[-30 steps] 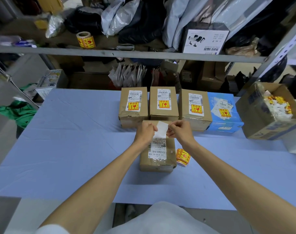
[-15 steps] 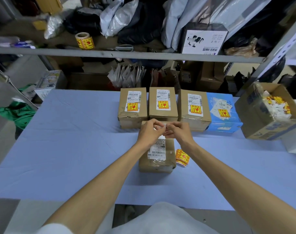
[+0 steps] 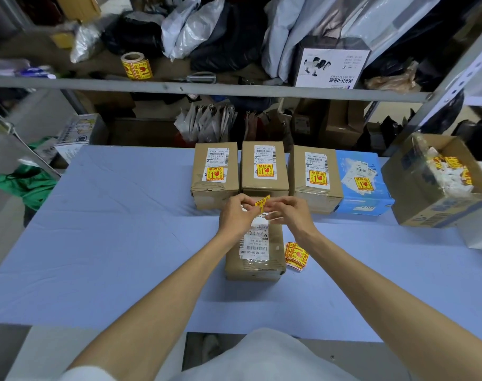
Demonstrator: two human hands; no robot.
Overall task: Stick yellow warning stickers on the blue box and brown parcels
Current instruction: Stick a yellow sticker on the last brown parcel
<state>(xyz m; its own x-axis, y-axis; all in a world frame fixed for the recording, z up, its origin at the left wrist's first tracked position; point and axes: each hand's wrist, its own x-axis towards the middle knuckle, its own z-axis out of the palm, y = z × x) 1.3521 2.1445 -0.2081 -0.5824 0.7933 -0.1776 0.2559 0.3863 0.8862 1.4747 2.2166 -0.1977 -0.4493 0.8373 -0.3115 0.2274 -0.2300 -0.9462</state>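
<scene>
Yellow with red print, a warning sticker (image 3: 262, 202) is pinched between both hands: the fingers (image 3: 247, 201) of the left hand (image 3: 235, 215) are curled on its left edge and those of the right hand (image 3: 289, 214) on its right edge. It is held tilted in the air, just above the far end of a brown parcel (image 3: 255, 259) that lies on the blue worktop (image 3: 110, 243). Only a white shipping label is seen on that parcel's top (its far end is hidden by the hands). Behind it a row of three more parcels (image 3: 264, 166) is lined up side by side, each marked with a yellow sticker below its label. The blue box (image 3: 362, 182) is set right against the rightmost one, with a sticker on its top as well. A small pile of loose stickers (image 3: 297, 255) lies just beside the near parcel, on its right. An open carton (image 3: 437, 193) holding white and yellow paper scraps is placed at the right end of the worktop.
</scene>
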